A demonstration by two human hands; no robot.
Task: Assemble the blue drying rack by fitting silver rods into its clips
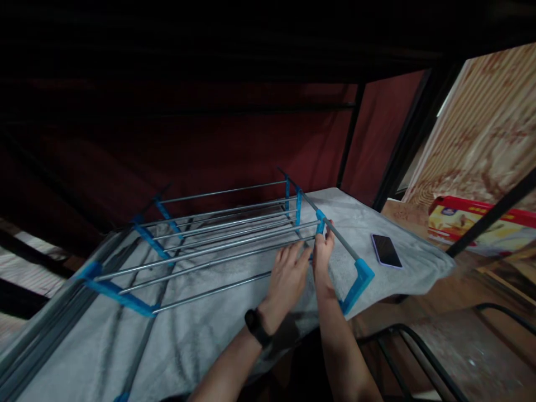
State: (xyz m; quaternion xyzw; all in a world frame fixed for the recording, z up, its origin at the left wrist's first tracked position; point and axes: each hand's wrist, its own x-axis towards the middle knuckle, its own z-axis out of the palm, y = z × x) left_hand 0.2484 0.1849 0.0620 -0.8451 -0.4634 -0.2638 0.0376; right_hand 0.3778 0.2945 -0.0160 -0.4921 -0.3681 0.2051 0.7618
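Observation:
A rack of metal rods [209,262] joined by blue plastic pieces lies across a grey blanket [196,346]. My left hand [290,272], with a black watch on its wrist, is over the right end of a rod, its fingers curled around it. Right beside it, my right hand [323,252] grips a blue connector [320,216] where the rods meet the side tube. Part of that connector is hidden by my fingers. Further right, a blue corner piece [358,285] joins the near end of the side tube [341,240].
A phone [386,250] in a purple case lies on the blanket to the right. Dark bed-frame posts [354,134] and a dark red panel [209,145] stand behind. On the right are a red and yellow box [477,223] and a black metal chair [422,357].

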